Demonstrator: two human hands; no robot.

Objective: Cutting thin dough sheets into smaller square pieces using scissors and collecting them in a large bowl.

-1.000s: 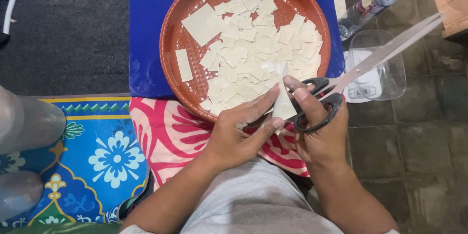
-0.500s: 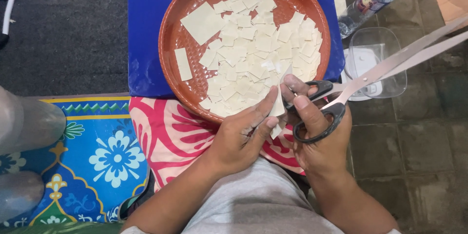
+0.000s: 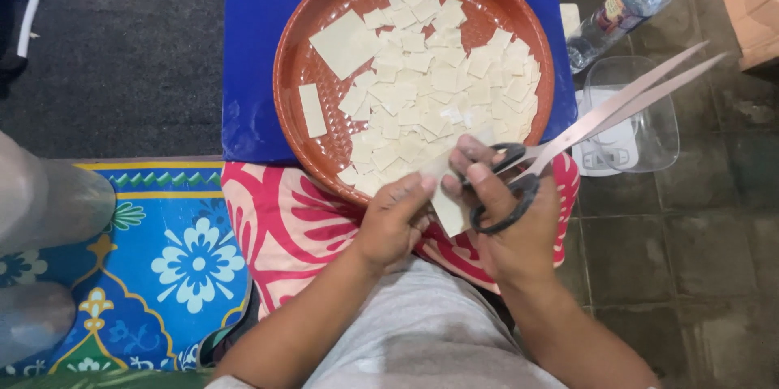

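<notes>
Beside the brown tray, left hand pinches a pale sheet; right hand clamps black-handled scissors.

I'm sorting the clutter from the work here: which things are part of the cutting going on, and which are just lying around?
In use:
left hand and right hand holding a pale sheet
scissors, blades open
round brown tray with cut squares

Lying about:
water bottle
clear plastic container
cardboard box
</notes>
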